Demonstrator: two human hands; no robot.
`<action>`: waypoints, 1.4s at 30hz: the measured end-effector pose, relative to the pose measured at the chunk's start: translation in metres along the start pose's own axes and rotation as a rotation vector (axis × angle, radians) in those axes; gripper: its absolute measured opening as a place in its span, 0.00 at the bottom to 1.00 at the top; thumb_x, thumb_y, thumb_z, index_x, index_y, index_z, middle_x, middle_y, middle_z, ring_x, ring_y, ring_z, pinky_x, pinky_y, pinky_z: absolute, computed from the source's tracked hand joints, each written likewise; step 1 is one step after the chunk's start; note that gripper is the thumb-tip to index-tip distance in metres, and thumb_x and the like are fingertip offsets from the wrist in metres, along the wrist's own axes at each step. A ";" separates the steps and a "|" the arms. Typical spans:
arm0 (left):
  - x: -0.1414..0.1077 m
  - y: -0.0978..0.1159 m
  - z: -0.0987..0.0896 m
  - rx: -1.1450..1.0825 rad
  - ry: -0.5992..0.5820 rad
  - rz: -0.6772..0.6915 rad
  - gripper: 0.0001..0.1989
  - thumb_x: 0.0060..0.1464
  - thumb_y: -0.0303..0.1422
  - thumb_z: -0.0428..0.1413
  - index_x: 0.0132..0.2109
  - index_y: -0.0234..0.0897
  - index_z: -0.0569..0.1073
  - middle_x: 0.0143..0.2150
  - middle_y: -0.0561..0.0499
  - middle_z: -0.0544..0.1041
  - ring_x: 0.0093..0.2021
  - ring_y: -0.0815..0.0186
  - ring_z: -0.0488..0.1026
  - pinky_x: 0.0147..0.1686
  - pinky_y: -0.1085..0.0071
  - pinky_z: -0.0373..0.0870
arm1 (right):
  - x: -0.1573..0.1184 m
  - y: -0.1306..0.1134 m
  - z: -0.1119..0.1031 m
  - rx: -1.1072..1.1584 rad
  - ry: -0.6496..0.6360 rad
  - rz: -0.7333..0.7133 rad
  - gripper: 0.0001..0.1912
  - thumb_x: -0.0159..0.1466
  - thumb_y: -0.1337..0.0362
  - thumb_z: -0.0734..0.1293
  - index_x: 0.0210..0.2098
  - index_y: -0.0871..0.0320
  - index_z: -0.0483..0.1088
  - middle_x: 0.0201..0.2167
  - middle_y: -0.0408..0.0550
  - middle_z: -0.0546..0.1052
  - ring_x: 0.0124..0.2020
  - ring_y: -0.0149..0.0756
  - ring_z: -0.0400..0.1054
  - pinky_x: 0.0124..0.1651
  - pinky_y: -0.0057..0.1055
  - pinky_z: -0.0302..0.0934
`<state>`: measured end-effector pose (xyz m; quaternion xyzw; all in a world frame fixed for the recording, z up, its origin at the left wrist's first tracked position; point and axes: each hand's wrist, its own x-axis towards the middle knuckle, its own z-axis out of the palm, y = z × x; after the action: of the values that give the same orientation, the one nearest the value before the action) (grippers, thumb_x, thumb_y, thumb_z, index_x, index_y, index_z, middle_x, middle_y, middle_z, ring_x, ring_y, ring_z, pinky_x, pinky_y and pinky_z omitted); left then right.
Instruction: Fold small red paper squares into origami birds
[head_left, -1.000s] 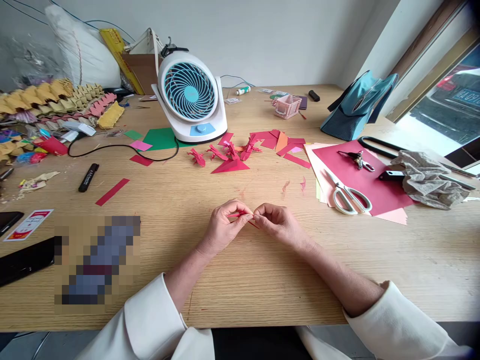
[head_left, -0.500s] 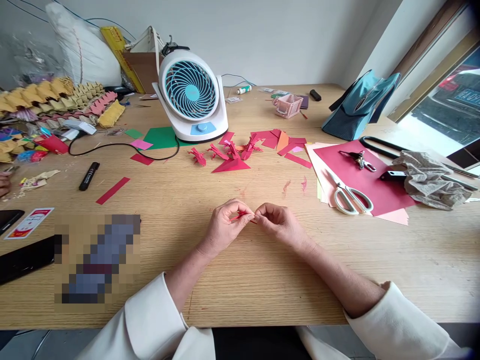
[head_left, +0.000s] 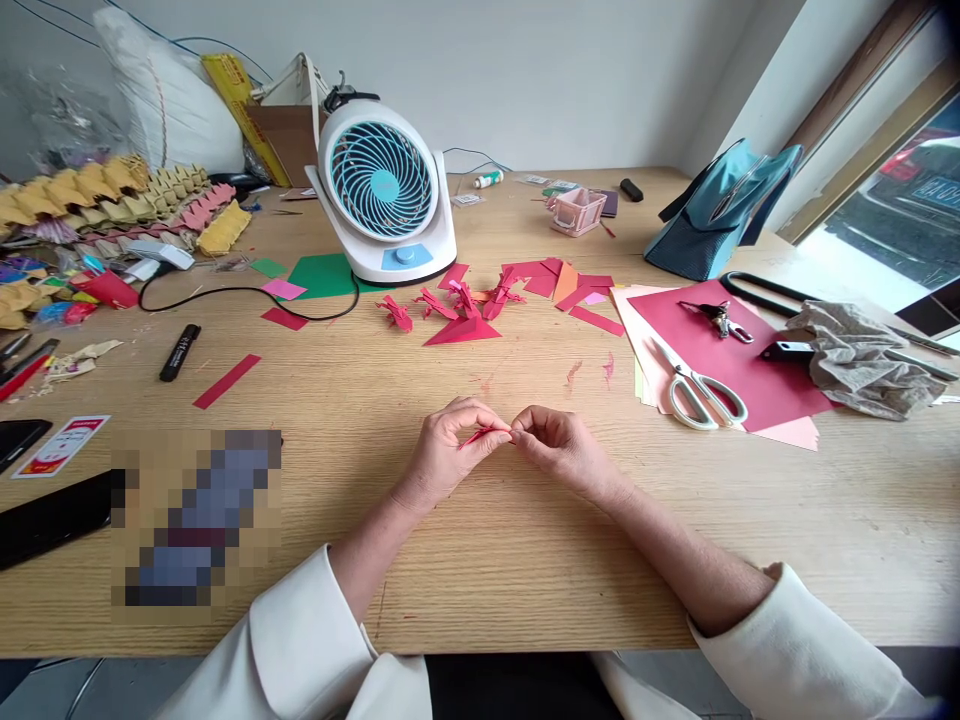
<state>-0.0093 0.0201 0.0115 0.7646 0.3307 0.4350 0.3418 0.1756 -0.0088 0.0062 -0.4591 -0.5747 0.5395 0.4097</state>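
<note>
My left hand (head_left: 456, 448) pinches a small folded red paper piece (head_left: 480, 435) between thumb and fingers, above the wooden table. Most of the piece is hidden by the fingers. My right hand (head_left: 561, 448) meets it from the other side, its thumb and index finger closed on the right end of the same paper. The fingertips of both hands almost touch. Farther back lie several folded red paper shapes (head_left: 469, 300) and a larger folded red triangle (head_left: 463, 331).
A white fan (head_left: 384, 185) stands at the back. On the right are white scissors (head_left: 694, 385) on red sheets (head_left: 645, 305), crumpled cloth (head_left: 870, 360) and a blue bag (head_left: 716, 215). At left lie a black marker (head_left: 180, 353), a red strip (head_left: 227, 381) and a black phone (head_left: 64, 518).
A person's hand at the left edge has gone out of view, and pens show there. My hands have hardly moved; slightly more of the red paper shows.
</note>
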 end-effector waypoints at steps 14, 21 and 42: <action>0.001 0.007 -0.005 0.236 -0.017 0.181 0.06 0.59 0.31 0.58 0.33 0.38 0.75 0.30 0.50 0.77 0.34 0.64 0.71 0.39 0.66 0.66 | 0.001 -0.008 -0.002 0.246 -0.032 0.209 0.23 0.50 0.45 0.75 0.26 0.59 0.68 0.19 0.38 0.66 0.22 0.26 0.55 0.27 0.27 0.49; 0.002 0.010 -0.008 0.461 -0.091 0.284 0.07 0.61 0.32 0.56 0.33 0.39 0.71 0.31 0.51 0.77 0.35 0.63 0.69 0.47 0.62 0.63 | 0.000 -0.015 -0.004 0.224 -0.052 0.225 0.24 0.49 0.46 0.76 0.24 0.60 0.68 0.19 0.37 0.64 0.22 0.25 0.55 0.26 0.26 0.51; -0.001 0.010 -0.002 0.204 0.070 0.117 0.07 0.59 0.31 0.58 0.32 0.38 0.74 0.29 0.52 0.77 0.32 0.66 0.71 0.42 0.65 0.67 | -0.009 -0.016 -0.001 -0.356 0.095 -0.378 0.04 0.66 0.65 0.64 0.38 0.56 0.71 0.34 0.47 0.73 0.34 0.33 0.68 0.39 0.32 0.64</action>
<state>-0.0091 0.0139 0.0202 0.7976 0.3399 0.4447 0.2246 0.1779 -0.0170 0.0222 -0.4333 -0.7163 0.3216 0.4423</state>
